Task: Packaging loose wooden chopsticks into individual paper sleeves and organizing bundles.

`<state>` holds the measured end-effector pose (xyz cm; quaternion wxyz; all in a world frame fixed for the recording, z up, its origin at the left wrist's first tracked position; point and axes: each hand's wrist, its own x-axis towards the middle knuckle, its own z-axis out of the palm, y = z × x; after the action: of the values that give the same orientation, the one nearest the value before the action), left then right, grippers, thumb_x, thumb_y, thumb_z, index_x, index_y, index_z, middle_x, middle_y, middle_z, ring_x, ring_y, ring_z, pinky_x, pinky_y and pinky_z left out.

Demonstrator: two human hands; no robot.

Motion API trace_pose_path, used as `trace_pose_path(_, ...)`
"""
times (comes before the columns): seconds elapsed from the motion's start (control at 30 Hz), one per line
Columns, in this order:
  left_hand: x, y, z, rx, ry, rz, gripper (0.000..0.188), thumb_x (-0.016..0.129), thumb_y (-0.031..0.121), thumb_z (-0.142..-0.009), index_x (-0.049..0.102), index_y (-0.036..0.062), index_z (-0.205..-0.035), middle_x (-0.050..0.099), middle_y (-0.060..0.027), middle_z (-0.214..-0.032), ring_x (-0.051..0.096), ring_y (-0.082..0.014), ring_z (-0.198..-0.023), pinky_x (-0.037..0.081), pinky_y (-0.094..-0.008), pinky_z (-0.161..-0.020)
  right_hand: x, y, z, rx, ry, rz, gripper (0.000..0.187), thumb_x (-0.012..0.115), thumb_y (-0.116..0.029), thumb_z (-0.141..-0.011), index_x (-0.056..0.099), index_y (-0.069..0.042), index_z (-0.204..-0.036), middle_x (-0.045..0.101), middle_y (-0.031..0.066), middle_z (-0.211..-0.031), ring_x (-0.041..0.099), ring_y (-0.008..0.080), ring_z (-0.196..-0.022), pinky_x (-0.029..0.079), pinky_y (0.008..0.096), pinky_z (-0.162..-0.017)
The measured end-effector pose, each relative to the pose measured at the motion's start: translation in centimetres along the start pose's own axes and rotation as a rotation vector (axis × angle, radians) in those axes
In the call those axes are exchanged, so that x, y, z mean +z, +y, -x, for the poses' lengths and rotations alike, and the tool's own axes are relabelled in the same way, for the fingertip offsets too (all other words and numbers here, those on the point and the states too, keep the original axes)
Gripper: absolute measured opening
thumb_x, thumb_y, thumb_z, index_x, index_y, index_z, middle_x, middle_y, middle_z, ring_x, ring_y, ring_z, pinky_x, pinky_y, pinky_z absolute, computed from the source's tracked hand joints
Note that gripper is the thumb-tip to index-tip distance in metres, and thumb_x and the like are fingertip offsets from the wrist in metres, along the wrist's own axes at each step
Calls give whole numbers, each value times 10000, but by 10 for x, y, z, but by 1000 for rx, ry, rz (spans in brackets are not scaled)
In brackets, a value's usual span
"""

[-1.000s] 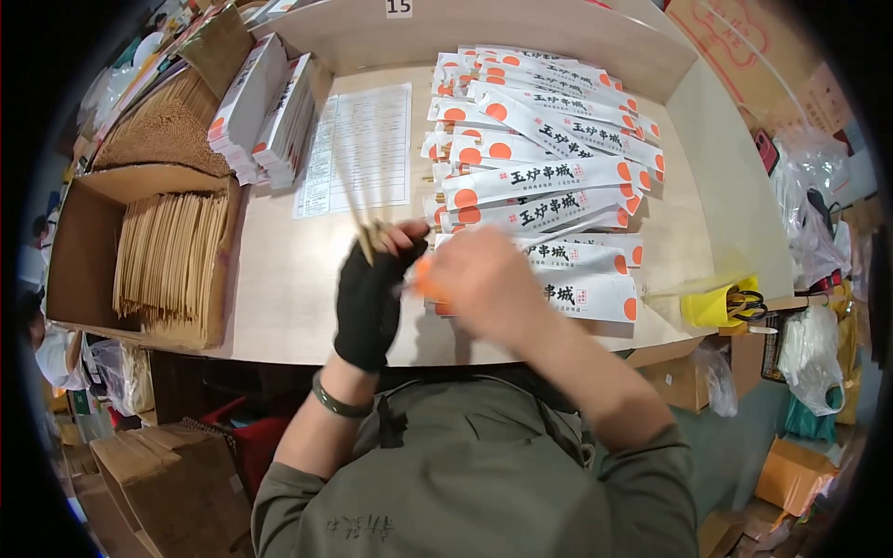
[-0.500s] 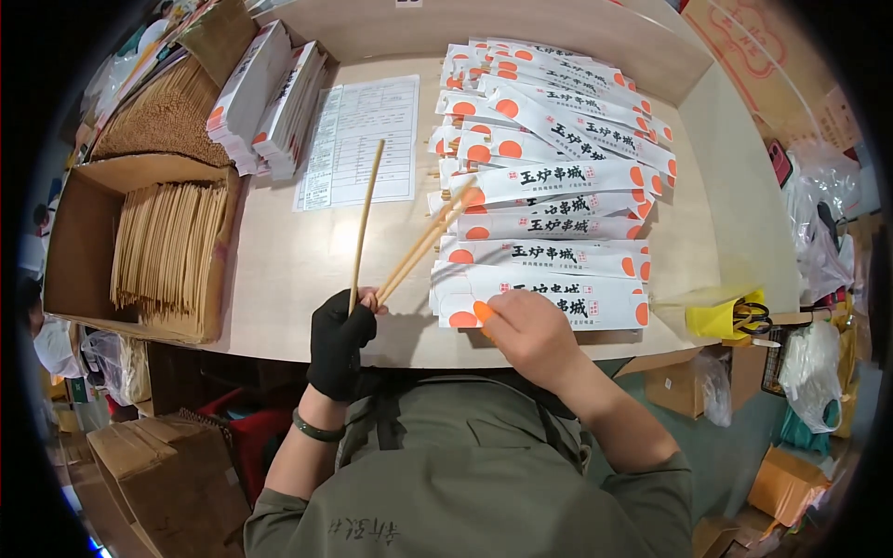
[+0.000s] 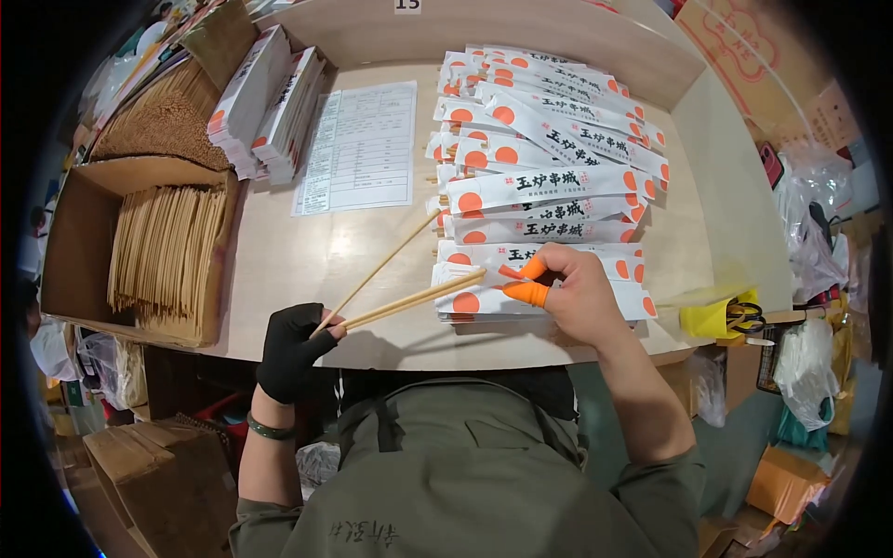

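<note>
My left hand [image 3: 296, 352], in a black fingerless glove, is closed on wooden chopsticks [image 3: 409, 299]. Two of them lie side by side and point right; a single chopstick [image 3: 381, 269] slants apart, up and to the right. My right hand [image 3: 579, 296] wears orange covers on its thumb and forefinger. It pinches the edge of a white paper chopstick sleeve [image 3: 510, 272] with a red mark, mostly hidden by the hand. The tips of the paired chopsticks end close to those fingers. Beneath and beyond lies a pile of printed white sleeves [image 3: 539, 186] with orange-red dots, some with chopstick ends poking out.
On the left stands a cardboard box [image 3: 79, 251] packed with loose chopsticks [image 3: 167, 251]. Behind it are stacks of flat sleeves [image 3: 251, 93] and a printed sheet [image 3: 358, 149]. A yellow holder [image 3: 707, 321] with scissors [image 3: 747, 319] sits at the right table edge.
My left hand has moved left and tilted the chopsticks from steep to nearly level. My right hand has risen and shifted right, its covered fingers now meeting the paired chopsticks' tips.
</note>
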<state>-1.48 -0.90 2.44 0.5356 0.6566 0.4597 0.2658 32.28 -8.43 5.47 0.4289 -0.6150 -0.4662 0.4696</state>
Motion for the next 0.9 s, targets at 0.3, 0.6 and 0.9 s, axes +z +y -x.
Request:
trace_pose_path(0.3, 61, 36, -27, 207, 21, 525, 265, 477, 241, -972, 556, -5, -1031, 625, -108, -1073, 556, -126, -949, 446, -261, -784, 96, -37, -21, -897, -249, 870, 161, 633, -156, -724, 677, -77, -857, 614, 84, -835, 598, 241, -825, 481, 353, -724)
trace_pose_path(0.6, -210, -61, -20, -58, 835, -1155, 295, 580, 277, -865, 594, 86, -1090, 625, -178, -974, 596, -373, -905, 473, -435, -798, -12, -7, -2, -597, 244, 826, 240, 685, -118, -773, 665, -16, -990, 626, 156, -950, 585, 337, -887, 475, 392, -764)
trace_pose_path(0.9, -264, -63, -74, -759, 314, -1079, 741, 783, 436, -638, 541, 12, -1195, 574, -205, -1211, 556, -325, -1129, 454, -370, -956, 53, -4, -5, -787, 62, 840, 217, 727, -149, -741, 673, -32, -916, 630, 110, -907, 581, 289, -831, 467, 379, -730)
